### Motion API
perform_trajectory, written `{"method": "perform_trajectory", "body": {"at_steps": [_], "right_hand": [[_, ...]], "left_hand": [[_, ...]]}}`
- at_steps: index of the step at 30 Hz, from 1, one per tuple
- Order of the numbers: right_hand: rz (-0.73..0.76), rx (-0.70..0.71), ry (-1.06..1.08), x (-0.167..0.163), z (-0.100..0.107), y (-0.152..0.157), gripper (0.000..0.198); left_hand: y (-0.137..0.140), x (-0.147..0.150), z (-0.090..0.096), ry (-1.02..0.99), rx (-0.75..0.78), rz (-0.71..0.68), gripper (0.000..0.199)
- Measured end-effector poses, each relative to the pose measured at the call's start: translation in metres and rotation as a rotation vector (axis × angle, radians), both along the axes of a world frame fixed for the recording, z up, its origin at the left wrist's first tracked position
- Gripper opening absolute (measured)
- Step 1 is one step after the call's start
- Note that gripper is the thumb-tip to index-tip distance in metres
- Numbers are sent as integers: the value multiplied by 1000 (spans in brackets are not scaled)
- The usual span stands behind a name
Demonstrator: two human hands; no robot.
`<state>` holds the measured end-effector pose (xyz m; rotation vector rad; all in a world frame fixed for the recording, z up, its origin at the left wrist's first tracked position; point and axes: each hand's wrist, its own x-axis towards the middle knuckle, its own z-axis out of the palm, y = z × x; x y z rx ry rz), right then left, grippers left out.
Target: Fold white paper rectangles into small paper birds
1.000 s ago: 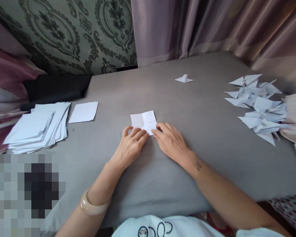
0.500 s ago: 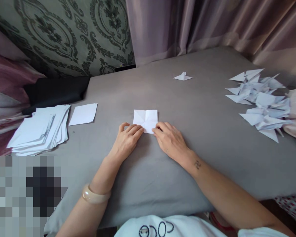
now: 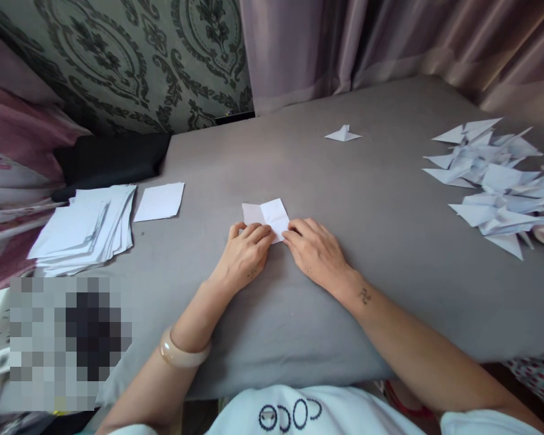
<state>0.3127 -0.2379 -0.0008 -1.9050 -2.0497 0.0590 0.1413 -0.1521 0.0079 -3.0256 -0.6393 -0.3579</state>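
The fingers of the left hand curl over the near left part of a small creased white paper, and those of the right hand pinch its right edge. The paper is at the middle of the grey cloth-covered desk. Farther out, one folded paper piece stands beyond it; flat sheets are stacked to the left, and a heap of folded pieces lies right.
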Motion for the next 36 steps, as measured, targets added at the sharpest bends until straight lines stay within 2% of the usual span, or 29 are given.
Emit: {"method": "perform_trajectory", "body": {"at_steps": [6,13,22,30,36], "right_hand": [[-15,-21,24,-3,4,-5,25],[-114,-51,69,-6,7,-8,23],[-179,-30,133,-5,0,-3,21],[-205,-10,216,-3,-5,-1,15],[-252,0,243,-4,-5,1,15]], "left_hand": [[5,2,0,-12,-41,-10,25],[3,8,0,-117,-153,142,24],[11,15,-2,-169,-325,315,17],[17,17,2,-194,-450,333,22],[23,18,2,-179,-511,346,14]]}}
